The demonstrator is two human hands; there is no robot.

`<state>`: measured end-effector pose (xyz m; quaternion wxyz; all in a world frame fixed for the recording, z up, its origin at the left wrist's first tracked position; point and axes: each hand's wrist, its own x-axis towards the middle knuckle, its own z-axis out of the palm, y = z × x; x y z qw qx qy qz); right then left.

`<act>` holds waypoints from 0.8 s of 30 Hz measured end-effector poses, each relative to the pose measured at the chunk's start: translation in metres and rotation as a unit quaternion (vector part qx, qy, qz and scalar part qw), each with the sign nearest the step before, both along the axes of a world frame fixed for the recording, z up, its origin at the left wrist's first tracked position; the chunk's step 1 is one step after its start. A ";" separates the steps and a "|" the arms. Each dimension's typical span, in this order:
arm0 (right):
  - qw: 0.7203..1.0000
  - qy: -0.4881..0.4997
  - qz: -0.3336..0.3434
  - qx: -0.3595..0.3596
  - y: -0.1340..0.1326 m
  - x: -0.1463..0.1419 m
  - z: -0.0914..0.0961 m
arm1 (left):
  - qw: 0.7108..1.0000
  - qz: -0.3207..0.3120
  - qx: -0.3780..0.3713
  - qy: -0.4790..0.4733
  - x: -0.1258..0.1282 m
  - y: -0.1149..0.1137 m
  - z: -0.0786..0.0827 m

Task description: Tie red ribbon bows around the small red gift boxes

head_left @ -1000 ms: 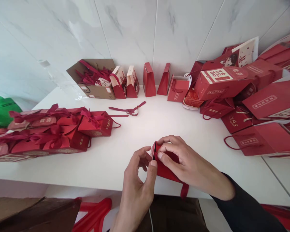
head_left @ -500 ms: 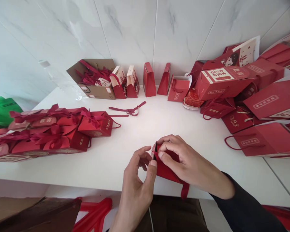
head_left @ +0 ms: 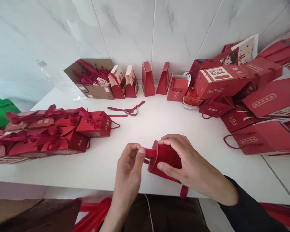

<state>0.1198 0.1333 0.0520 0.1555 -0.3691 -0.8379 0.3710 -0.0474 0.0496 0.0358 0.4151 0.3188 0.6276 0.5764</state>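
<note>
Left hand [head_left: 128,169] pinching red ribbon [head_left: 149,152] between thumb and fingers, just off the box's left end. Right hand [head_left: 192,162] gripping red box [head_left: 167,154], thumb on near side, fingers over far side. Box between the two hands, on white surface [head_left: 157,124]; ribbon tail [head_left: 184,191] hangs below right hand. Left of left hand: bow-tied red boxes [head_left: 62,138]. Ahead of hands: loose dark-red straps [head_left: 132,110]. Beyond, ahead-left: open carton [head_left: 95,91] with ribbons inside. Right hand's far right: piled red boxes [head_left: 258,138].
</note>
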 end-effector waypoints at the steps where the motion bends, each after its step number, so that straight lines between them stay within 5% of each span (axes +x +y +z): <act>1: 1.000 -0.012 -0.002 0.011 -0.001 0.003 -0.003 | 1.000 0.018 0.003 -0.007 -0.005 -0.001 0.000; 9: 0.999 -0.026 -0.031 -0.009 -0.007 0.032 -0.014 | 0.952 0.289 0.083 -0.053 -0.072 -0.003 0.012; 12: 0.997 -0.018 -0.063 -0.033 -0.011 0.043 -0.015 | 0.943 0.326 0.058 0.010 -0.079 -0.007 0.014; 17: 0.985 -0.023 -0.141 -0.095 -0.018 0.060 -0.016 | 0.938 0.292 -0.025 0.185 -0.051 -0.025 -0.007; 24: 0.974 -0.047 -0.176 -0.136 -0.025 0.068 -0.020 | 0.961 0.023 -0.122 0.246 0.003 -0.035 -0.023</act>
